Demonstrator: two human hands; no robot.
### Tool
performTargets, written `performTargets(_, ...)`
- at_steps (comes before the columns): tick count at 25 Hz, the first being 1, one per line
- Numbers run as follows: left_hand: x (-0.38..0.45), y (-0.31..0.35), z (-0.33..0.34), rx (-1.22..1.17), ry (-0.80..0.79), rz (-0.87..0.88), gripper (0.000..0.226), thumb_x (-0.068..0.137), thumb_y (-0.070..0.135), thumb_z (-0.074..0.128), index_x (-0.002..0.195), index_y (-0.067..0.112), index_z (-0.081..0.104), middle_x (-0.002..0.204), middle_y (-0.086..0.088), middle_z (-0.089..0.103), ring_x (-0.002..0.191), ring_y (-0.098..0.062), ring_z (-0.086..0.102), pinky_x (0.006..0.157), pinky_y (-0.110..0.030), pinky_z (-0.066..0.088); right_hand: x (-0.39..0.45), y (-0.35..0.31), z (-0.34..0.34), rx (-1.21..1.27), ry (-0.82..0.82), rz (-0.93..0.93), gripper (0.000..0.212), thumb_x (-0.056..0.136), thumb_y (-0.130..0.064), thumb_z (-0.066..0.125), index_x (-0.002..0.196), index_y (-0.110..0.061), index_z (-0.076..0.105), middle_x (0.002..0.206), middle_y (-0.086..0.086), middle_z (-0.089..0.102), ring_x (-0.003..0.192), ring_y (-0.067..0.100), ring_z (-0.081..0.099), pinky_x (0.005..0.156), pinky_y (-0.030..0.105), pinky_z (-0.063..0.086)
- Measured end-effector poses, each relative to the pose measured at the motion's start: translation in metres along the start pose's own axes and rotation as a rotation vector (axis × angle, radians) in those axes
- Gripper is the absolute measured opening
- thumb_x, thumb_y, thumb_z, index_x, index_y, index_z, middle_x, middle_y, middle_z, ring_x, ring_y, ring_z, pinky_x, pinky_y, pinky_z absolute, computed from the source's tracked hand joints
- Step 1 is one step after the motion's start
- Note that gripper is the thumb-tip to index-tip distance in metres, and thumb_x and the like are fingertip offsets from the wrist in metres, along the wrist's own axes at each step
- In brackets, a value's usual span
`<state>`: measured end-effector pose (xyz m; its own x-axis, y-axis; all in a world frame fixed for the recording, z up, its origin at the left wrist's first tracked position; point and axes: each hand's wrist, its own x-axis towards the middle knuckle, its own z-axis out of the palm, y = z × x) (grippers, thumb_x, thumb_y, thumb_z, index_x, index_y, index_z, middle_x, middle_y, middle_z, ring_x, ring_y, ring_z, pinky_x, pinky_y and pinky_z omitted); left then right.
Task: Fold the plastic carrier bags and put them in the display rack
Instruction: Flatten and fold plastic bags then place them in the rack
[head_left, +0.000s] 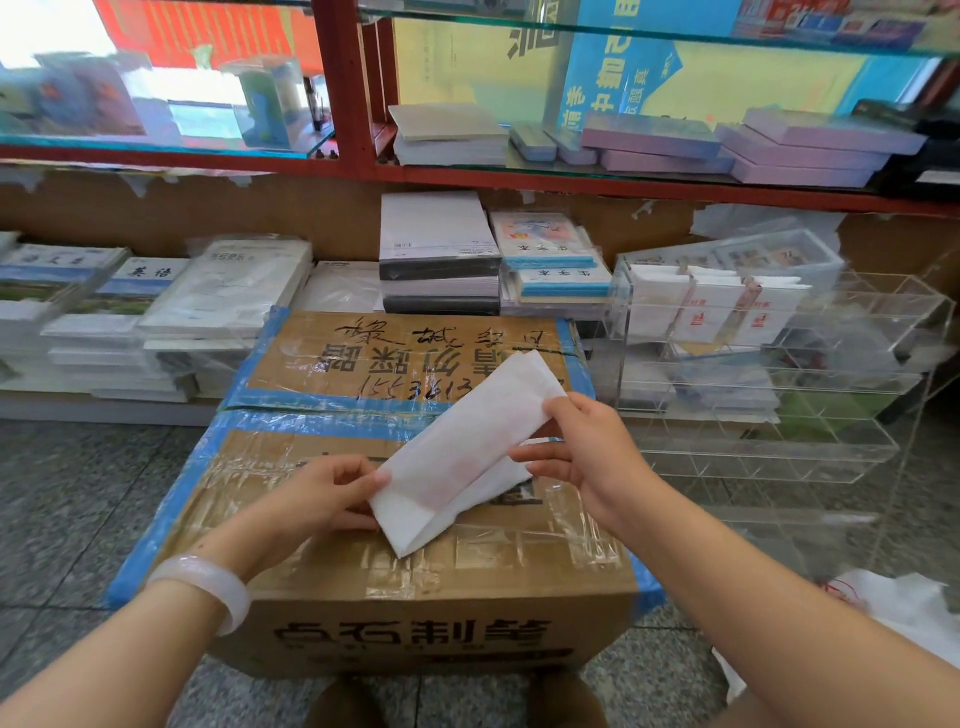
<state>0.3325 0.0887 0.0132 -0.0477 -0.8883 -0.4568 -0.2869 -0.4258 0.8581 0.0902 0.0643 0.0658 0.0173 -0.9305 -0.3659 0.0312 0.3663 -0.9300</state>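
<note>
A taped cardboard box (415, 561) stands on the speckled floor (78, 493).

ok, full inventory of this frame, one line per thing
folded white plastic carrier bag: one, white, held above the box
taped brown cardboard box: one, brown with blue tape, on the floor, centre
clear acrylic display rack: one, transparent, right of the box
folded white bags in the rack: a few, white with red print, top tier
loose white plastic bag: at least one, white, on the floor, lower right
stacked books: many, mostly white, low shelf behind
left hand: pinches the bag's lower corner
right hand: grips the bag's right edge
</note>
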Motion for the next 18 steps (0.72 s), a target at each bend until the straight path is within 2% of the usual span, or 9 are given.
performTargets(3, -0.001, -0.001, -0.001, 0.116, 0.005, -0.029, 0.032, 0.094, 0.025, 0.050, 0.102, -0.004, 0.060, 0.098, -0.009, 0.067, 0.086, -0.016, 0.067, 0.066, -0.021, 0.055, 0.006, 0.008, -0.005, -0.091, 0.030, 0.056, 0.015, 0.096, -0.008, 0.040, 0.092, -0.004, 0.053, 0.080, 0.013, 0.062, 0.052, 0.016, 0.065, 0.045, 0.021, 0.052)
performTargets(6, 0.001, -0.001, 0.003, 0.419, 0.052, 0.007, 0.026, 0.097, 0.029, 0.047, 0.095, 0.006, 0.060, 0.093, -0.005, 0.064, 0.077, -0.016, 0.060, 0.063, -0.021, 0.052, 0.019, 0.024, -0.011, -0.336, 0.098, 0.039, 0.015, 0.092, -0.005, 0.043, 0.080, -0.005, 0.052, 0.073, 0.014, 0.065, 0.050, 0.017, 0.058, 0.043, 0.022, 0.047)
performTargets(8, 0.003, 0.001, 0.007, 0.517, 0.081, 0.030, 0.024, 0.097, 0.029, 0.046, 0.089, 0.010, 0.060, 0.086, -0.003, 0.062, 0.069, -0.014, 0.057, 0.061, -0.021, 0.048, 0.027, 0.035, -0.014, -0.468, 0.129, 0.056, 0.018, 0.090, -0.006, 0.046, 0.073, -0.007, 0.050, 0.065, 0.011, 0.065, 0.048, 0.018, 0.055, 0.045, 0.024, 0.045)
performTargets(11, 0.003, 0.003, 0.009, 0.515, 0.096, 0.047, 0.023, 0.097, 0.024, 0.046, 0.089, 0.006, 0.057, 0.090, -0.009, 0.062, 0.073, -0.017, 0.058, 0.063, -0.024, 0.050, 0.030, 0.044, -0.016, -0.615, 0.113, 0.083, 0.010, 0.086, -0.010, 0.051, 0.079, -0.006, 0.056, 0.069, 0.010, 0.066, 0.051, 0.017, 0.055, 0.047, 0.025, 0.045)
performTargets(14, 0.003, 0.003, 0.008, 0.490, 0.094, 0.044, 0.021, 0.097, 0.022, 0.045, 0.085, 0.007, 0.053, 0.093, -0.012, 0.062, 0.079, -0.020, 0.059, 0.067, -0.026, 0.052, 0.030, 0.046, -0.023, -1.016, 0.064, 0.020, 0.011, 0.082, -0.021, 0.057, 0.077, -0.015, 0.049, 0.077, 0.003, 0.058, 0.069, 0.018, 0.050, 0.056, 0.028, 0.038)
performTargets(15, 0.003, 0.002, 0.007, 0.507, 0.091, 0.048, 0.021, 0.097, 0.022, 0.045, 0.083, 0.008, 0.053, 0.091, -0.011, 0.062, 0.077, -0.019, 0.059, 0.067, -0.026, 0.052, 0.028, 0.044, -0.024, -1.127, 0.047, 0.006, 0.012, 0.083, -0.025, 0.058, 0.084, -0.017, 0.049, 0.083, -0.001, 0.054, 0.078, 0.018, 0.051, 0.059, 0.027, 0.038)
performTargets(16, 0.003, 0.002, 0.008, 0.530, 0.087, 0.058, 0.021, 0.097, 0.022, 0.045, 0.083, 0.009, 0.053, 0.089, -0.009, 0.061, 0.075, -0.017, 0.058, 0.065, -0.025, 0.050, 0.027, 0.043, -0.025, -1.230, 0.045, -0.024, 0.021, 0.084, -0.028, 0.058, 0.101, -0.019, 0.049, 0.098, 0.000, 0.053, 0.091, 0.021, 0.053, 0.067, 0.029, 0.042)
performTargets(17, 0.003, 0.002, 0.008, 0.549, 0.083, 0.065, 0.021, 0.097, 0.023, 0.045, 0.084, 0.009, 0.053, 0.087, -0.007, 0.060, 0.073, -0.016, 0.056, 0.064, -0.023, 0.048, 0.026, 0.043, -0.024, -1.340, 0.070, -0.108, 0.042, 0.086, -0.032, 0.057, 0.124, -0.020, 0.043, 0.121, 0.004, 0.048, 0.110, 0.025, 0.049, 0.081, 0.033, 0.044)
performTargets(18, 0.003, 0.003, 0.008, 0.554, 0.080, 0.069, 0.021, 0.097, 0.023, 0.045, 0.085, 0.008, 0.054, 0.086, -0.006, 0.059, 0.072, -0.015, 0.055, 0.062, -0.022, 0.047, 0.024, 0.042, -0.018, -1.423, 0.084, -0.253, 0.059, 0.089, -0.036, 0.052, 0.142, -0.024, 0.027, 0.143, 0.007, 0.032, 0.129, 0.029, 0.035, 0.099, 0.038, 0.038)
